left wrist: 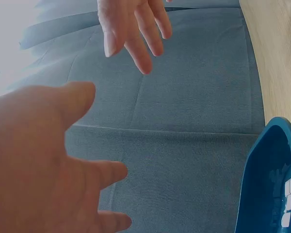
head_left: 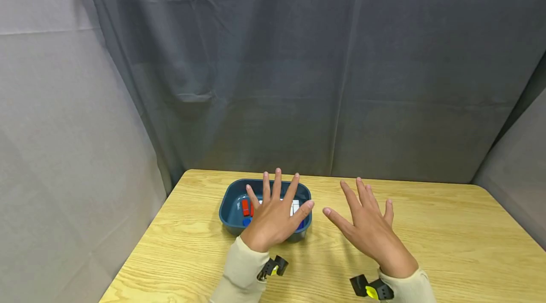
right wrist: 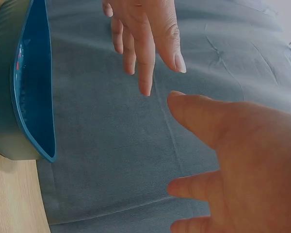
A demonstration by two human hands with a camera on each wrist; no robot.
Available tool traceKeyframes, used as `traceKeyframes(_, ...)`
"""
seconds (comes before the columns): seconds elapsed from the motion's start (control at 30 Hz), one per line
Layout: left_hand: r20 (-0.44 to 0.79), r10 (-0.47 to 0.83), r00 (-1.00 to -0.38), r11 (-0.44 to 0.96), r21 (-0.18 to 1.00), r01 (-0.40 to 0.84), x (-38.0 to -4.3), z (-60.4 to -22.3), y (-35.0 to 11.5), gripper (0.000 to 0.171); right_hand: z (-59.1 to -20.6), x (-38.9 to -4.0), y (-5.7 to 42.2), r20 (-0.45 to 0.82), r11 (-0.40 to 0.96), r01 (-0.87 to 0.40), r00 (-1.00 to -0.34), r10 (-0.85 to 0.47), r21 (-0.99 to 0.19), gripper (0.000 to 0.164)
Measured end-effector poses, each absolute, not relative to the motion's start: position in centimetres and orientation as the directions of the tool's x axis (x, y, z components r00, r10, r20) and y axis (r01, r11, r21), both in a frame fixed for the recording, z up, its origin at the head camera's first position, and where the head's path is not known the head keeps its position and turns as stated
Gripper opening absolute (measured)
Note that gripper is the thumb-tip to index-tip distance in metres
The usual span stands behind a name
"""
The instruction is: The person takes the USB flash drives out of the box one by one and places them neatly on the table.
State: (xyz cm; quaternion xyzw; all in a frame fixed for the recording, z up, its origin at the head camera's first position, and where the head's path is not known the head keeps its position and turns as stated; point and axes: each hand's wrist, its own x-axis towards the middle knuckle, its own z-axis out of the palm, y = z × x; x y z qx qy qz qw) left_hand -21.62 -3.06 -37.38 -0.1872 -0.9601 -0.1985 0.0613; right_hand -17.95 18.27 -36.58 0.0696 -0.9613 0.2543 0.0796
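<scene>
- Fingers [head_left: 277, 184] of both hands are spread and released, grasping nothing.
- Left hand [head_left: 273, 220] hangs palm-down, raised above the table [head_left: 448, 236]; in the head view it covers part of the bin [head_left: 233, 208], but the wrist views show it apart from the rim.
- Right hand [head_left: 370, 229] is likewise raised, to the bin's right, near the other hand without touching it; held so, both seem free of any load.
- The bin stands upright toward the table's back edge, left of its middle, presumably so it sits within easy reach.
- Red pieces [head_left: 245, 207], white pieces [head_left: 296, 206] and a blue piece [head_left: 247, 222] lie inside it; the walls probably keep them gathered. Their full number is hidden behind the left hand.
</scene>
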Motion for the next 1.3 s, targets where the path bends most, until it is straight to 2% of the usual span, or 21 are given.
traceKeyframes(0.27, 0.250, 0.323, -0.913, 0.840, 0.369, 0.398, -22.3, -37.3, -3.9, 0.076, -36.7, -18.1, 18.2, 0.201, 0.856, -0.182, -0.975, -0.094, -0.483, 0.088)
traceKeyframes(0.5, 0.335, 0.290, -0.896, 0.735, 0.522, 0.433, -24.3, -38.0, -7.3, 0.070, -37.1, -18.7, 18.1, 0.218, 0.839, -0.197, -0.971, -0.096, -0.507, 0.086)
traceKeyframes(0.67, 0.324, 0.283, -0.903, 0.632, 0.645, 0.429, -25.8, -39.0, -10.2, 0.067, -37.4, -19.0, 18.0, 0.232, 0.829, -0.212, -0.967, -0.103, -0.518, 0.085)
traceKeyframes(0.93, 0.323, 0.191, -0.927, 0.522, 0.766, 0.375, -28.5, -41.4, -14.6, 0.060, -37.9, -19.6, 18.2, 0.242, 0.821, -0.225, -0.964, -0.110, -0.524, 0.083)
traceKeyframes(1.3, 0.211, 0.101, -0.972, 0.310, 0.922, 0.233, -30.9, -46.9, -17.3, 0.063, -38.5, -19.8, 18.3, 0.235, 0.811, -0.230, -0.965, -0.118, -0.538, 0.082)
